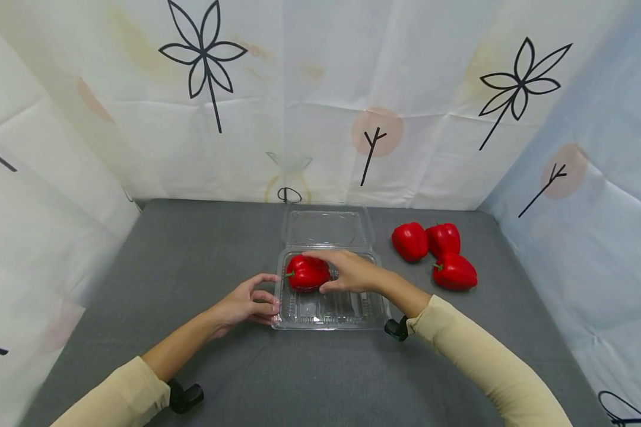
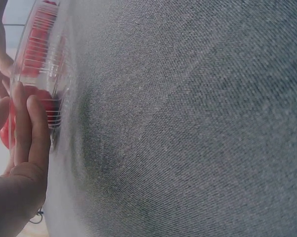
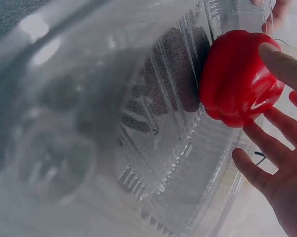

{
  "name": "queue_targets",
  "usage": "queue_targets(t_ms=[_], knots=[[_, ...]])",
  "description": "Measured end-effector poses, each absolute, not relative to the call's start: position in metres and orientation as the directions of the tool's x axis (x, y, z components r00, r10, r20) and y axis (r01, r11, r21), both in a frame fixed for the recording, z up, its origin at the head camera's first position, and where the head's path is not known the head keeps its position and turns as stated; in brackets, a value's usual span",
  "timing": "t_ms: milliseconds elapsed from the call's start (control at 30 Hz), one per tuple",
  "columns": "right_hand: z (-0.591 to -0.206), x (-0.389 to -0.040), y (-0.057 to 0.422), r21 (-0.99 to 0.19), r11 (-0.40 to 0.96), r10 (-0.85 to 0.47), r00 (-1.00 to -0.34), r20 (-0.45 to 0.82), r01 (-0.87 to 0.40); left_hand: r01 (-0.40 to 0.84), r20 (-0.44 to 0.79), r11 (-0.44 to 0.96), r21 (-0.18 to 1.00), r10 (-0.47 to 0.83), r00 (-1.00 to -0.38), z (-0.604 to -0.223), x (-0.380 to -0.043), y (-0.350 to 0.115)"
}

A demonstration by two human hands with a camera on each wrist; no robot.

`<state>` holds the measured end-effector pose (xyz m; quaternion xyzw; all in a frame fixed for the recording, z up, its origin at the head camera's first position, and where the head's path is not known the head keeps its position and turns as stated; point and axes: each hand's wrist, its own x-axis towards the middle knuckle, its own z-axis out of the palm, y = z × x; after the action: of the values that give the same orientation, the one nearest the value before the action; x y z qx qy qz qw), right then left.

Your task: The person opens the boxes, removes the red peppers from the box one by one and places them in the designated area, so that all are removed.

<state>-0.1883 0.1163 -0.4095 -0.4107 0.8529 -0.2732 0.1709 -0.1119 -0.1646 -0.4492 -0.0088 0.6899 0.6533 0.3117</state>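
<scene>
A clear plastic clamshell container (image 1: 328,325) lies with its lid (image 1: 326,228) folded back. Inside, at the back left, a red bell pepper (image 1: 304,274) rests on its side, green stem to the left. Around the pepper's right side is my right hand (image 1: 355,271), fingers spread and fairly straight; fingertips and thumb are at the pepper (image 3: 234,79), the palm apart from it. My left hand (image 1: 248,302) touches the container's left edge. In the left wrist view its straight fingers (image 2: 38,131) lie along the ribbed outer wall.
Three more red bell peppers (image 1: 410,242) lie together on the grey cloth-covered table (image 1: 208,237), right of the container. Patterned white fabric (image 1: 320,71) hangs behind and at both sides.
</scene>
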Motion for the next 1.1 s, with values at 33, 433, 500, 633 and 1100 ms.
queue_targets(t_ms=[33,433,500,633,1100], knots=[[-0.41,-0.189,0.115,-0.605,0.514,-0.793,-0.605,-0.065,-0.608,-0.42,-0.442,0.147,0.896,0.394,-0.806,-0.449,-0.112,-0.164],[-0.412,-0.19,0.109,-0.569,0.533,-0.784,-0.618,-0.053,-0.626,-0.414,-0.44,0.153,0.897,0.391,-0.808,-0.449,-0.112,-0.164],[-0.412,-0.189,0.108,-0.561,0.535,-0.787,-0.614,-0.06,-0.632,-0.41,-0.435,0.15,0.9,0.396,-0.809,-0.449,-0.111,-0.165],[-0.412,-0.188,0.105,-0.552,0.537,-0.797,-0.597,-0.084,-0.638,-0.411,-0.435,0.15,0.899,0.399,-0.807,-0.449,-0.111,-0.165],[-0.414,-0.189,0.105,-0.608,0.538,-0.792,-0.597,-0.128,-0.583,-0.419,-0.444,0.152,0.895,0.392,-0.806,-0.45,-0.112,-0.165]])
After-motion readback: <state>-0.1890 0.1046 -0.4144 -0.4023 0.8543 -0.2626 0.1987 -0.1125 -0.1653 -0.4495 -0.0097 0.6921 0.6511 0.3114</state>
